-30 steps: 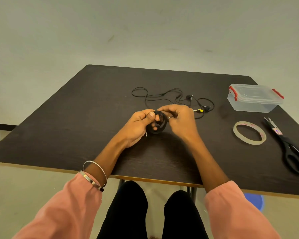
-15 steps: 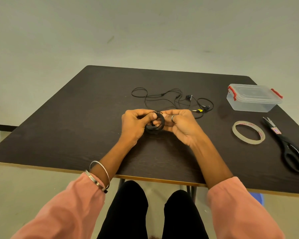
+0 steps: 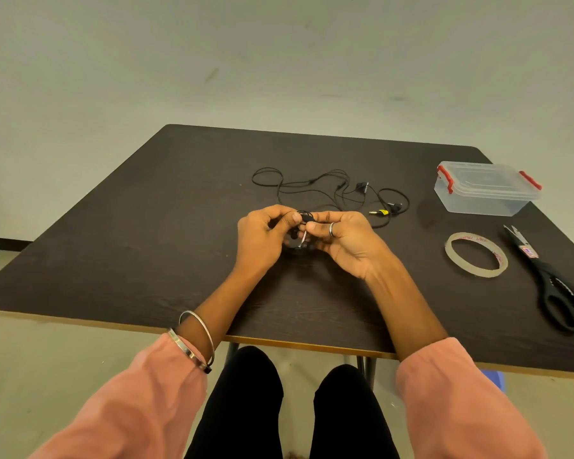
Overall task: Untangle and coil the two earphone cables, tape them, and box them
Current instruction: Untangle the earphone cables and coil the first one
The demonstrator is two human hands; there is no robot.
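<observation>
Head view: both hands raised just over the dark table (image 3: 120, 246), meeting at the middle. Left hand (image 3: 262, 236) with thumb and forefinger curled, pinching the rim of a small black coiled earphone cable (image 3: 304, 217). Right hand (image 3: 342, 236), ring on one finger, pinching the same coil from the other side, palm turned up, a short bright plug tip showing between the two thumbs. Most of the coil hidden behind the fingers, so number of loops not readable.

Second earphone cable (image 3: 328, 190) lying loose and sprawled on the table just beyond the hands, not yet coiled, its yellow-banded plug (image 3: 380, 212) toward the right end. Farther right, well apart from the hands: clear box (image 3: 486, 188) with red clips, lid on; tape roll (image 3: 476, 255) flat on the table; black scissors (image 3: 550, 276) beside the roll.

Handling, as a judgement: very light, thin and limp, yet springy once wound, likely to unwind if the pinch loosens. Best held across the bundled strands at one spot on the ring, leaving the opposite side bare for tape. Earbuds and plug joints probably the weak points; no pulling there. Loose cable prone to snagging on itself; better lifted from the plug end and fed through the fingers.
</observation>
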